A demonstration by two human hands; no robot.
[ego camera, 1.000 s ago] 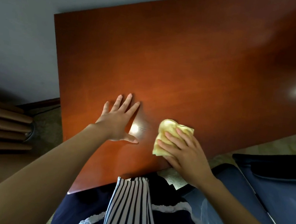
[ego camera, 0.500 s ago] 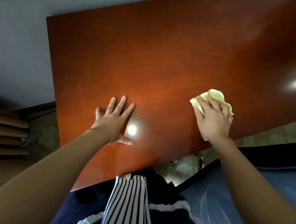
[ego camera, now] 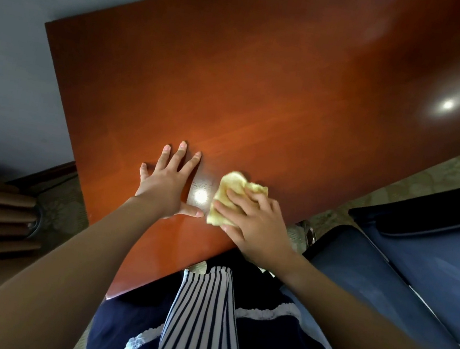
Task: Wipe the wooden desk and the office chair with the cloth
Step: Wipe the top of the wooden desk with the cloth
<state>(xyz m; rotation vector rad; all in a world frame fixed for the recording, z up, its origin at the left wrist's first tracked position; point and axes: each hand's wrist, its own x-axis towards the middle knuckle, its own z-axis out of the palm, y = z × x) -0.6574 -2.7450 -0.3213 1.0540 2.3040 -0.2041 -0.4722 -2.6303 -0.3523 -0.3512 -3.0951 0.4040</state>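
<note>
- Left hand (ego camera: 166, 185) lies flat on the worktop (ego camera: 265, 90), lower centre, fingers (ego camera: 179, 156) spread, holding nothing.
- Right hand (ego camera: 254, 225), fingers nearly straight, presses the yellow cloth (ego camera: 228, 190) on the worktop just right of it.

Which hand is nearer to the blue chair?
The right hand, pressing the cloth near the front edge of the desk, just left of the chair. The left hand lies flat farther left.

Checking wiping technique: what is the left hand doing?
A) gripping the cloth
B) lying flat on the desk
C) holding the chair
B: the left hand lies flat, fingers spread, on the desk, while the right hand presses the cloth beside it.
</note>
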